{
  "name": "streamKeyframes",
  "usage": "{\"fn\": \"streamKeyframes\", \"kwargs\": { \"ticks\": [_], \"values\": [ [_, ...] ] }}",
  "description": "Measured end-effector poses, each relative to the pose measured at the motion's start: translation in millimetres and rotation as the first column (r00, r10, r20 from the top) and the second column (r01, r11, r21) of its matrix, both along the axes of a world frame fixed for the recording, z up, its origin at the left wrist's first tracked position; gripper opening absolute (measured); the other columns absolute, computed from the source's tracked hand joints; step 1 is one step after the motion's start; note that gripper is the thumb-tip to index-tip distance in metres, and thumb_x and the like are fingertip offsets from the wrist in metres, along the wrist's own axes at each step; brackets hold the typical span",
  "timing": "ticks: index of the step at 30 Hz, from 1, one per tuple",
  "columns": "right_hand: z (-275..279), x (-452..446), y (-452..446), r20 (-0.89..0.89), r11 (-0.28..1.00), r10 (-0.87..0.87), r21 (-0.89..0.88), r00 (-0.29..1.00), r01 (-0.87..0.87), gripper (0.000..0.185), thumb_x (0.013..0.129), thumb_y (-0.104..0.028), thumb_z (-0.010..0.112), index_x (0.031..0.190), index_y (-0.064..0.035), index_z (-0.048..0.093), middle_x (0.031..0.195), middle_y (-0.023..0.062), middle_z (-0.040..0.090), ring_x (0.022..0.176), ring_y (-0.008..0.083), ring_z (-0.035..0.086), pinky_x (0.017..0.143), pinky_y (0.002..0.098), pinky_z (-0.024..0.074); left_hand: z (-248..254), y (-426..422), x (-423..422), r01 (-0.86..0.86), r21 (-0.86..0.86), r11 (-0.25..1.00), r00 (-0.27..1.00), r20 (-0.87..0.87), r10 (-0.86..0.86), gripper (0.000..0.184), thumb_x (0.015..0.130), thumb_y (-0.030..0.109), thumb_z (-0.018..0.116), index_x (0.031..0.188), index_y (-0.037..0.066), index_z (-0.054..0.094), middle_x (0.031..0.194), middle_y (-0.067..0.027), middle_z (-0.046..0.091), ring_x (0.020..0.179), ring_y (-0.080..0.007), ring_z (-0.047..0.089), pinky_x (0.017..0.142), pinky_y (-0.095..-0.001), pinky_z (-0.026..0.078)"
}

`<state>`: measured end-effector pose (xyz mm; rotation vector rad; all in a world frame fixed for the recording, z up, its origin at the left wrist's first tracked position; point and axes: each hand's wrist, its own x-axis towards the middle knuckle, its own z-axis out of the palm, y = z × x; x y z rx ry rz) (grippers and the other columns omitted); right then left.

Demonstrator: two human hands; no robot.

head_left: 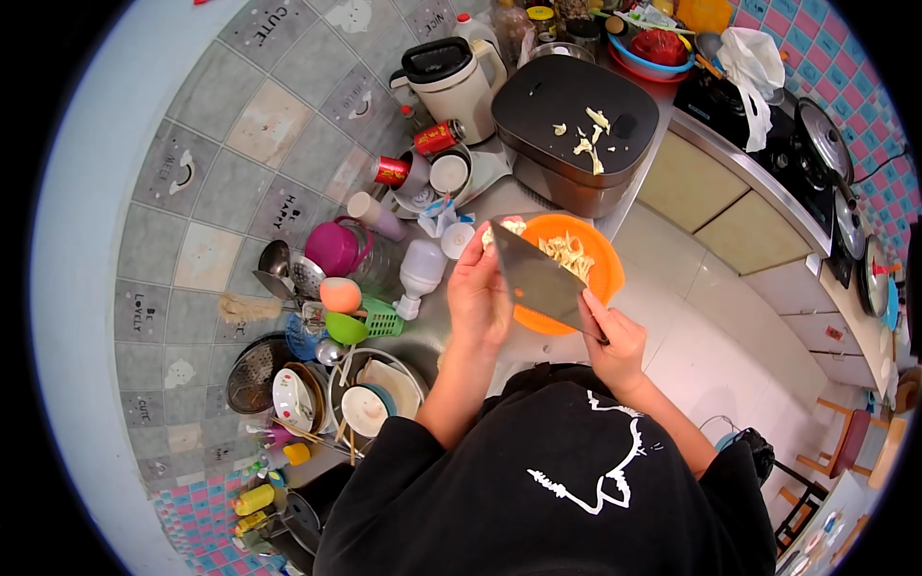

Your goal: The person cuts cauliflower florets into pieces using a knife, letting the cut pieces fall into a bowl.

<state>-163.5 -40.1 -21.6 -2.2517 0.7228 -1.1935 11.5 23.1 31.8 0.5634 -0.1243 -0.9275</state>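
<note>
My right hand (617,344) is wrapped round the handle of a broad cleaver (543,283), its blade slanting up to the left. Pale cauliflower (516,227) shows at the fingertips of my left hand (476,293), partly hidden behind the blade's upper end. Below both hands is an orange bowl (607,261) with cut cauliflower pieces (569,254) inside; the blade covers part of it. Several cauliflower scraps (590,144) lie on the dark lid of a bin-like box (538,108) beyond the bowl.
Along the tiled wall stand a white jug (447,82), a purple-lidded jar (336,252), a white pump bottle (420,274) and a green basket (382,317). A metal basin (336,389) with dishes is at the lower left. A stove with pans (821,134) is at the right.
</note>
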Motion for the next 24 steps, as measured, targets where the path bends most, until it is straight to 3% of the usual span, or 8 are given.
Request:
{"fn": "streamKeyframes", "kwargs": {
  "ticks": [2, 4, 5, 7, 10, 12, 14, 24],
  "values": [
    [-0.1, -2.0, 1.9, 0.031, 0.994, 0.039, 0.105, 0.999, -0.042, 0.031, 0.071, -0.006, 0.07, 0.101, -0.0078, 0.064, 0.054, 0.0034, 0.048, 0.041, 0.0125, 0.045, 0.041, 0.026, 0.028, -7.8, -3.1, -1.0, -0.078, 0.093, 0.993, 0.987, 0.15, 0.063, 0.028, 0.09, 0.005, 0.045, 0.117, 0.003, 0.049, 0.121, -0.0184, 0.051, 0.109, -0.0271, 0.051, 0.096, -0.0392, 0.041],
    [5.0, -0.4, 5.9, 0.063, 0.858, -0.046, 0.514, 0.997, 0.007, 0.026, 0.073, -0.008, 0.069, 0.098, -0.0033, 0.063, 0.061, 0.0028, 0.057, 0.047, 0.0047, 0.047, 0.045, 0.0225, 0.0303, -6.1, -5.5, -6.0, -0.055, 0.022, 0.998, 0.983, 0.174, 0.05, 0.028, 0.088, 0.002, 0.046, 0.116, 0.002, 0.05, 0.122, -0.0188, 0.05, 0.112, -0.0276, 0.05, 0.098, -0.0393, 0.038],
    [12.3, 1.6, 4.7, 0.064, 0.858, -0.047, 0.514, 0.997, 0.007, 0.026, 0.073, -0.008, 0.069, 0.098, -0.0033, 0.063, 0.061, 0.0028, 0.057, 0.047, 0.0047, 0.047, 0.045, 0.0225, 0.0303, -4.8, -6.6, -9.9, -0.055, 0.018, 0.998, 0.974, 0.22, 0.05, 0.028, 0.088, 0.0, 0.046, 0.116, 0.002, 0.051, 0.122, -0.0189, 0.05, 0.113, -0.0277, 0.049, 0.099, -0.0393, 0.038],
    [35.4, 9.0, -3.3, 0.146, 0.66, -0.067, 0.748, 0.987, -0.066, 0.022, 0.075, -0.008, 0.069, 0.093, 0.0007, 0.061, 0.071, 0.002, 0.064, 0.06, 0.0013, 0.051, 0.052, 0.0194, 0.0386, -1.2, -9.0, -17.8, -0.049, 0.001, 0.999, 0.949, 0.312, 0.046, 0.029, 0.087, -0.002, 0.046, 0.116, 0.0, 0.049, 0.123, -0.0189, 0.049, 0.115, -0.0278, 0.048, 0.099, -0.0394, 0.037],
    [61.1, 30.1, -9.3, 0.395, 0.554, -0.157, 0.794, 0.905, -0.25, 0.021, 0.074, -0.006, 0.069, 0.091, 0.0023, 0.059, 0.08, 0.0033, 0.066, 0.068, 0.0044, 0.055, 0.061, 0.0196, 0.0457, 3.6, -13.5, -29.9, -0.06, 0.053, 0.997, 0.904, 0.427, 0.032, 0.03, 0.087, -0.002, 0.047, 0.118, 0.0, 0.047, 0.125, -0.0186, 0.048, 0.115, -0.027, 0.048, 0.1, -0.0388, 0.037],
    [63.4, 35.2, -16.1, 0.379, 0.55, -0.129, 0.796, 0.917, -0.252, 0.025, 0.073, -0.002, 0.069, 0.094, 0.0033, 0.058, 0.082, 0.0067, 0.066, 0.073, 0.0064, 0.057, 0.067, 0.0214, 0.0485, 3.5, -14.9, -35.7, -0.06, 0.082, 0.995, 0.876, 0.482, 0.013, 0.031, 0.086, -0.004, 0.048, 0.117, 0.0, 0.046, 0.126, -0.0191, 0.047, 0.115, -0.0269, 0.048, 0.1, -0.0387, 0.037],
    [66.6, 40.0, -19.2, 0.425, 0.576, -0.106, 0.763, 0.899, -0.293, 0.03, 0.074, -0.002, 0.069, 0.1, 0.0028, 0.055, 0.083, 0.0062, 0.065, 0.066, 0.0053, 0.052, 0.06, 0.0199, 0.044, 2.3, -16.8, -40.3, -0.064, 0.11, 0.992, 0.845, 0.535, -0.005, 0.031, 0.085, -0.005, 0.049, 0.116, 0.0, 0.045, 0.127, -0.0196, 0.045, 0.115, -0.0269, 0.047, 0.1, -0.0387, 0.037],
    [61.3, 31.7, -26.4, 0.332, 0.577, -0.095, 0.787, 0.939, -0.22, 0.027, 0.073, 0.0, 0.068, 0.097, 0.0021, 0.057, 0.079, 0.0028, 0.065, 0.063, 0.0025, 0.051, 0.06, 0.0194, 0.045, -14.4, -25.1, -51.5, -0.153, 0.123, 0.981, 0.824, 0.563, 0.058, 0.026, 0.077, -0.012, 0.056, 0.094, 0.003, 0.044, 0.117, -0.0183, 0.049, 0.107, -0.0249, 0.052, 0.094, -0.0366, 0.042]
  ]
}}
